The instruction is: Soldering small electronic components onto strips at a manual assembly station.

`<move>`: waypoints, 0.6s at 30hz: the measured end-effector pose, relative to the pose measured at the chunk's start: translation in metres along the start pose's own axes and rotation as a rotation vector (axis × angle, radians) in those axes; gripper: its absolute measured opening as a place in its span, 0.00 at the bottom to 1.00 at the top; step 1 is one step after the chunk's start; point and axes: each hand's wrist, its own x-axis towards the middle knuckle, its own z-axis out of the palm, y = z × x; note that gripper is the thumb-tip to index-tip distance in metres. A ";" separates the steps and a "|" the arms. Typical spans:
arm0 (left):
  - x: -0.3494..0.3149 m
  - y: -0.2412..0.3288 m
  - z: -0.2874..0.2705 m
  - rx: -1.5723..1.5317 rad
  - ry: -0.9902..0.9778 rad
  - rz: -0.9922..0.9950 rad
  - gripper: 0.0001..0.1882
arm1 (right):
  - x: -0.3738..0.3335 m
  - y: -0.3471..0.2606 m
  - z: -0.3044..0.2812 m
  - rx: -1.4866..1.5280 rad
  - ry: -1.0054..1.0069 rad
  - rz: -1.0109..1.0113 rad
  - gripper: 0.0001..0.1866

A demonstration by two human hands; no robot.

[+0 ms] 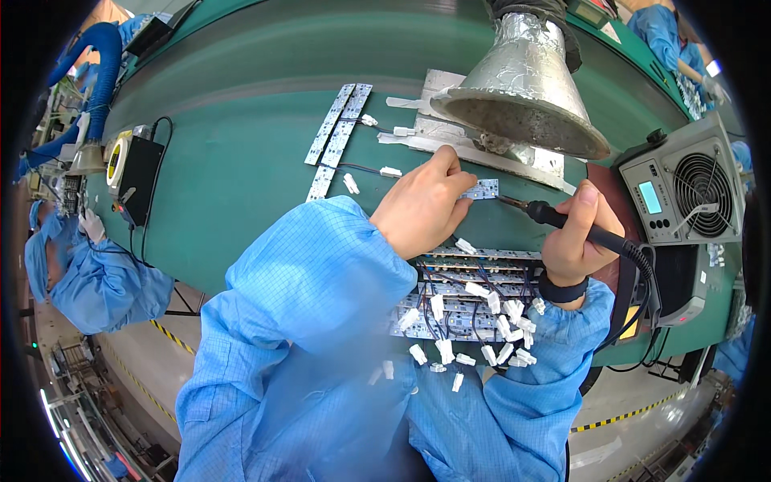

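My left hand (428,198) is closed on a narrow circuit board strip (484,189), whose right end sticks out past the fingers. In my right hand (580,235) is a black-handled soldering iron (548,214), gripped like a pen. Its tip lies at or very close to the strip's right end; whether they touch I cannot tell. A stack of board strips (450,312) with dark wires and several white connectors (444,350) lies between my forearms. Farther left on the green bench are more board strips (345,128) with wired white connectors (391,172).
A metal fume hood (526,88) hangs over a pale, taped board (438,128) beyond my hands. On the right stands a grey unit (683,189) with a fan and lit display. A black device (138,181) sits at the left edge. Another person's blue sleeve (100,281) is at far left.
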 end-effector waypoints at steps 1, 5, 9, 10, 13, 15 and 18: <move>0.000 -0.001 0.001 0.000 -0.002 0.002 0.14 | 0.000 0.001 0.001 -0.004 0.000 0.000 0.21; 0.000 0.000 0.001 -0.003 0.003 0.005 0.14 | 0.003 0.000 0.006 0.050 0.054 -0.064 0.20; 0.000 0.002 -0.002 0.008 -0.001 -0.009 0.14 | 0.004 0.000 0.007 0.068 0.046 -0.086 0.19; 0.000 0.001 -0.002 0.011 -0.002 -0.010 0.14 | 0.003 0.000 0.007 0.067 0.045 -0.086 0.19; 0.000 0.002 -0.001 0.006 -0.007 -0.004 0.14 | 0.002 0.001 0.006 0.065 0.050 -0.083 0.19; 0.000 0.001 0.000 0.004 -0.008 -0.006 0.14 | 0.002 0.000 0.006 0.072 0.052 -0.064 0.19; 0.000 0.001 0.000 0.004 -0.006 -0.004 0.14 | 0.002 0.001 0.006 0.074 0.046 -0.072 0.19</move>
